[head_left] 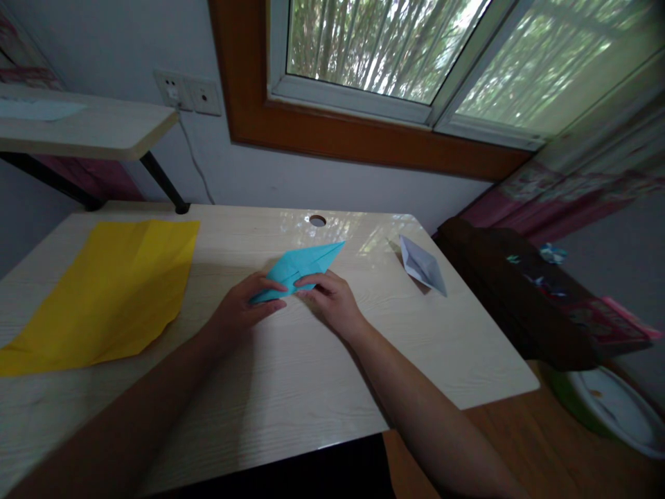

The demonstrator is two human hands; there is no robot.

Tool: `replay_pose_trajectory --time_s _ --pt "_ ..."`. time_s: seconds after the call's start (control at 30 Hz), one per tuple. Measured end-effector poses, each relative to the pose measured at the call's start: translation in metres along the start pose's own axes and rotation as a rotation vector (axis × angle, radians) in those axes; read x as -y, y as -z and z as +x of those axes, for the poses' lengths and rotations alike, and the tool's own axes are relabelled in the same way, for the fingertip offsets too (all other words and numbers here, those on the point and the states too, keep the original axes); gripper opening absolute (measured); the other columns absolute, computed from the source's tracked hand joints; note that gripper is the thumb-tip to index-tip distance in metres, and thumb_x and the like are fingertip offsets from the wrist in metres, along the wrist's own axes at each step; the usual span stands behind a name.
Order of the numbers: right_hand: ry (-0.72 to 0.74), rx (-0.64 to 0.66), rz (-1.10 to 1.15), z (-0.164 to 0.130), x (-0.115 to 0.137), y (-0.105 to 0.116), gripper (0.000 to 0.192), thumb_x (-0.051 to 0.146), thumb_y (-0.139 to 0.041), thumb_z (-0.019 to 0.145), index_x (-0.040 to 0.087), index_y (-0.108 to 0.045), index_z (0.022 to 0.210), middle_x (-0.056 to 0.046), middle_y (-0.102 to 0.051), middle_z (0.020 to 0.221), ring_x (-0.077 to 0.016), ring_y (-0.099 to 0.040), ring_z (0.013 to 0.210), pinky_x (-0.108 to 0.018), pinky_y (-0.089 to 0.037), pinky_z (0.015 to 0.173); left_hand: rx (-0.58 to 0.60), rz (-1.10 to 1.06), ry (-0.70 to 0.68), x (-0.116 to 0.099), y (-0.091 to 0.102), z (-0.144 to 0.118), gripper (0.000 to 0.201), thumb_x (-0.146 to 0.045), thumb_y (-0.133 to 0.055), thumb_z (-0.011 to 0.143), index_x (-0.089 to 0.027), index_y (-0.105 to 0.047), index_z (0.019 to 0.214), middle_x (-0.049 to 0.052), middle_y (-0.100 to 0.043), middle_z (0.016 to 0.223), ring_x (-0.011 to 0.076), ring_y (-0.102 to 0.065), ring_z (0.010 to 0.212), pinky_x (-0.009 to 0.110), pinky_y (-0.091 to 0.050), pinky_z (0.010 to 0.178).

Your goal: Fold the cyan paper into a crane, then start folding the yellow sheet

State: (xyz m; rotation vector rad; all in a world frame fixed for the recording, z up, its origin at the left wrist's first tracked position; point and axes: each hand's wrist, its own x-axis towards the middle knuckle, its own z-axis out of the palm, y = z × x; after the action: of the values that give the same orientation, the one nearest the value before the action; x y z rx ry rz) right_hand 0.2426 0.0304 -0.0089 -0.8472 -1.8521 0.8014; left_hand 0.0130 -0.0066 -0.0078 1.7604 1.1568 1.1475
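Between both hands, over the middle of the desk, is a piece of folded blue paper [300, 263], long and pointed, with crease lines across it. My left hand [252, 299] pinches its lower left edge between thumb and fingers. My right hand [331, 294] grips the near edge a little further right, its fingers lying on the paper and the thumb below. The paper's sharp tip points to the upper right. Whatever lies under the fingers is hidden.
A large yellow paper sheet [111, 294] covers the desk's left side. A folded white paper boat [422, 263] rests at the right. The pale desk [312, 388] has a cable hole [317, 220] at the back. A raised shelf [104, 128] stands at the back left.
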Motion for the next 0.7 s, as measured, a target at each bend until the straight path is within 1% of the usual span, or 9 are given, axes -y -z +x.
replay_pose_trajectory --time_s 0.03,0.1,0.2,0.37,0.53,0.6,0.7 --pt "-0.007 0.000 0.007 0.000 0.001 0.000 0.008 0.030 -0.076 0.088 0.029 -0.078 0.096 -0.003 -0.075 0.096 -0.0190 -0.069 0.089 -0.032 -0.054 0.082 0.009 0.041 -0.038 0.001 0.000 0.000 0.021 -0.035 -0.078 0.084 -0.027 -0.075 0.103 0.004 -0.071 0.107 0.0232 -0.065 0.100 0.036 -0.050 0.089" --pt "-0.020 -0.004 0.022 -0.001 0.002 -0.001 0.007 0.031 -0.077 0.088 0.028 -0.079 0.094 -0.003 -0.075 0.094 -0.0188 -0.068 0.088 -0.032 -0.054 0.081 -0.005 0.097 -0.090 0.001 0.001 0.001 0.020 -0.035 -0.077 0.085 -0.028 -0.076 0.103 0.005 -0.072 0.107 0.0236 -0.066 0.100 0.037 -0.050 0.091" --pt "-0.041 -0.012 0.037 0.000 0.003 -0.002 0.006 0.032 -0.077 0.087 0.027 -0.079 0.091 -0.003 -0.075 0.090 -0.0187 -0.068 0.085 -0.032 -0.053 0.079 -0.035 0.118 -0.093 0.001 0.002 0.001 0.017 -0.035 -0.075 0.088 -0.028 -0.077 0.103 0.005 -0.073 0.104 0.0224 -0.067 0.097 0.035 -0.050 0.088" --pt "-0.131 -0.043 0.095 0.000 0.002 -0.005 0.010 0.035 -0.077 0.086 0.025 -0.077 0.088 -0.003 -0.075 0.087 -0.0181 -0.067 0.081 -0.031 -0.051 0.076 -0.046 0.059 -0.043 -0.002 0.003 0.000 0.013 -0.036 -0.074 0.089 -0.025 -0.077 0.093 0.004 -0.074 0.096 0.0201 -0.066 0.087 0.032 -0.049 0.081" --pt "-0.282 -0.104 0.260 0.000 0.008 -0.007 0.024 0.042 -0.080 0.081 0.021 -0.068 0.084 0.000 -0.069 0.075 -0.0155 -0.063 0.071 -0.028 -0.050 0.066 -0.049 0.002 0.061 -0.002 0.000 -0.002 0.019 -0.039 -0.075 0.087 -0.021 -0.073 0.084 0.005 -0.074 0.100 0.0195 -0.066 0.084 0.030 -0.048 0.074" --pt "-0.311 -0.131 0.304 0.001 0.010 -0.008 0.028 0.044 -0.081 0.079 0.021 -0.064 0.083 0.001 -0.066 0.071 -0.0147 -0.062 0.068 -0.027 -0.050 0.063 -0.050 -0.025 0.092 -0.003 -0.001 -0.003 0.021 -0.039 -0.075 0.087 -0.020 -0.070 0.081 0.005 -0.073 0.101 0.0185 -0.065 0.082 0.029 -0.048 0.072" --pt "-0.320 -0.171 0.372 0.003 0.011 -0.010 0.033 0.045 -0.083 0.077 0.022 -0.059 0.083 0.003 -0.063 0.070 -0.0140 -0.063 0.066 -0.027 -0.052 0.062 -0.027 -0.063 0.087 -0.004 -0.002 -0.002 0.021 -0.036 -0.074 0.087 -0.020 -0.065 0.077 0.005 -0.071 0.104 0.0191 -0.065 0.088 0.030 -0.048 0.076"
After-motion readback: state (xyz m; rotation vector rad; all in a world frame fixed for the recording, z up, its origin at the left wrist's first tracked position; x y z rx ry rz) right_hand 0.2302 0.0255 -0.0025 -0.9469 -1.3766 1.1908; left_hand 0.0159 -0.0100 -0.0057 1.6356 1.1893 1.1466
